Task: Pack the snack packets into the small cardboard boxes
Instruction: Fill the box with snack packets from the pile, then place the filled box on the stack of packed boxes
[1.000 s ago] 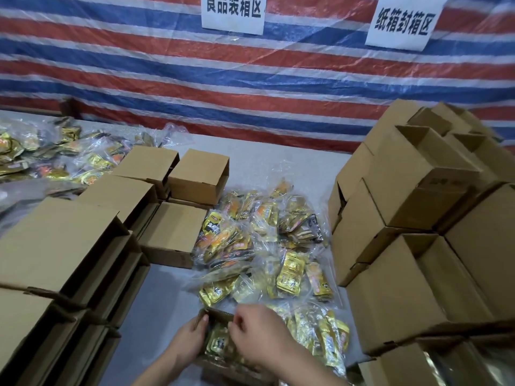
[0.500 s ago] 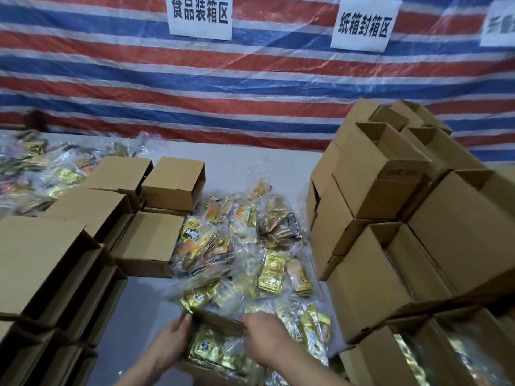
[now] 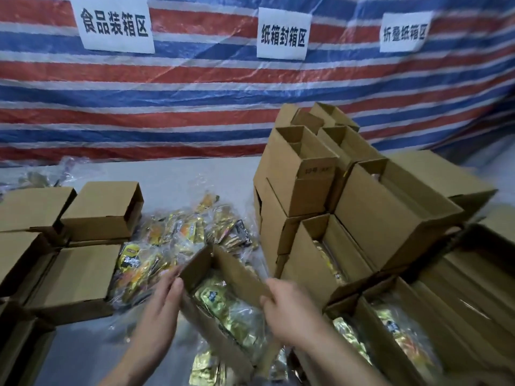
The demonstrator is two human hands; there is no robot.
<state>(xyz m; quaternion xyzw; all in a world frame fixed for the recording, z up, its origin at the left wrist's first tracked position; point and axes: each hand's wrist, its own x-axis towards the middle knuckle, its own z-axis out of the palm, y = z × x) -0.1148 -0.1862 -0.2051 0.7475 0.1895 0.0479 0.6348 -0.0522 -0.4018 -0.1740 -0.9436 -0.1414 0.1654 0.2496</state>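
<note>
While both hands work at one carton near the bottom of the view, the scene sorts by size as follows.

Tarp: red, white and blue stripes, hanging behind everything as a backdrop.
Signs: three white sheets with black characters, fixed high on the tarp, well apart from one another.
Desk: pale grey top, bare at the back and loaded in front.
Right stack: brown cardboard boxes piled several high on the right; the lower front ones are open on top and show shiny packets inside.
Left boxes: closed-looking cartons in rows along the left side, lying on the desk.
Loose packets: a heap of clear-wrapped gold and orange snack packets on the desk between the two groups of boxes.
Held box: small open carton, tilted, in front of the heap; gold snack packets already lie inside it, more spill below it.
Left hand: fingers fairly straight, pressed flat against the box's left end wall.
Right hand: fingers curled over the long right-side flap, gripping its edge.
Far packets: a few more wrapped packets at the back left, blurred.
</note>
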